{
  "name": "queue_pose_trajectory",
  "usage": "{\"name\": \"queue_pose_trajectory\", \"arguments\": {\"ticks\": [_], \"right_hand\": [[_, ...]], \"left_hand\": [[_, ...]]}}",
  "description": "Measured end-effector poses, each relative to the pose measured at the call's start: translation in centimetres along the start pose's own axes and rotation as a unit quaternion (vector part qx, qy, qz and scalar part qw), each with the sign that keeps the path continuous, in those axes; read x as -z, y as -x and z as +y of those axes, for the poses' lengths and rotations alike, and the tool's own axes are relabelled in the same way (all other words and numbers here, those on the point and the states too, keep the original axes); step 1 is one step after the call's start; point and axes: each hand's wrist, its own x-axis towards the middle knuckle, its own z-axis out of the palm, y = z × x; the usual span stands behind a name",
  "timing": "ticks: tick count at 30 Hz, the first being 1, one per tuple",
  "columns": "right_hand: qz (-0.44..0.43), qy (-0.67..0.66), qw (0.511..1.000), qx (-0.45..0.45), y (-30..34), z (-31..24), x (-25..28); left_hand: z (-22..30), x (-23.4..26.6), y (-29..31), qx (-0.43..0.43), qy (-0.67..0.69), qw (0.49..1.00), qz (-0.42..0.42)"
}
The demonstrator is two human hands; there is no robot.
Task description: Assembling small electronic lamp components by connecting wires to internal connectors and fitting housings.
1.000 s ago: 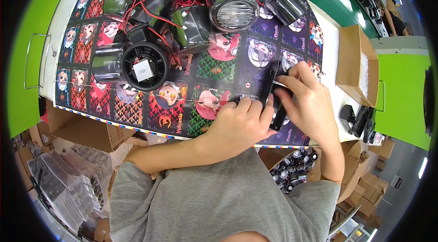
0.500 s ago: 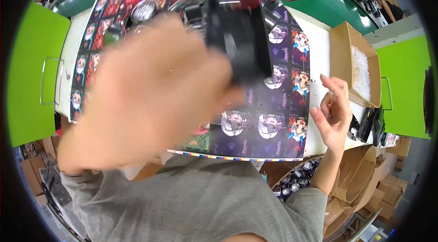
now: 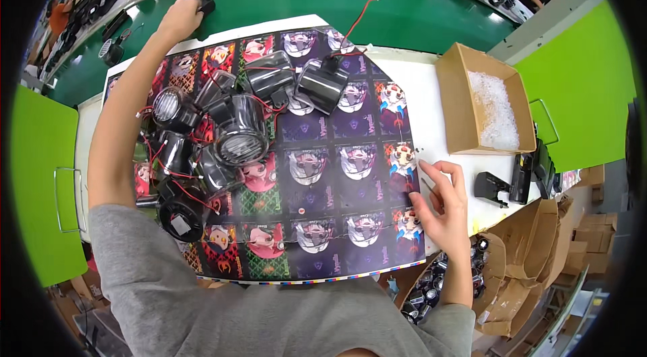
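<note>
My left hand is stretched far out to the back left, over the edge of the green conveyor belt, with its fingers closed on a small black fan part that trails a red wire. My right hand hovers at the right edge of the colourful printed mat, fingers apart and holding nothing. A heap of several black round fan housings with red and black wires lies on the left half of the mat, beside my left forearm.
An open cardboard box with clear small bits stands at the right of the white table. A black hand tool lies by the table's right edge. Cartons of small black parts sit below my right elbow. Other black parts line the belt's far side.
My left hand has lifted a black fan part from in front of me, swept up past the camera and reached out to the green belt. My right hand let go and drew right.
</note>
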Motion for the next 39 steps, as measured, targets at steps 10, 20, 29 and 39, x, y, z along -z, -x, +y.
{"name": "queue_pose_trajectory", "arguments": {"ticks": [10, 20, 29, 39], "right_hand": [[-0.073, 0.002, 0.996, 0.043, -3.2, -1.0, -0.5], [0.125, 0.107, 0.984, 0.064, -5.2, -2.5, 4.5], [0.116, 0.209, 0.966, -0.096, -8.3, 7.1, 11.1], [-0.007, 0.279, 0.958, -0.064, -12.7, 10.1, 8.8]], "left_hand": [[13.0, 15.5, 12.5, -0.148, 0.232, 0.940, -0.200], [22.8, 14.1, 11.2, -0.250, 0.075, 0.965, -0.039], [25.5, 13.0, 8.0, -0.327, 0.195, 0.925, 0.009], [25.3, 19.3, 18.9, -0.132, 0.409, 0.895, -0.121]]}}
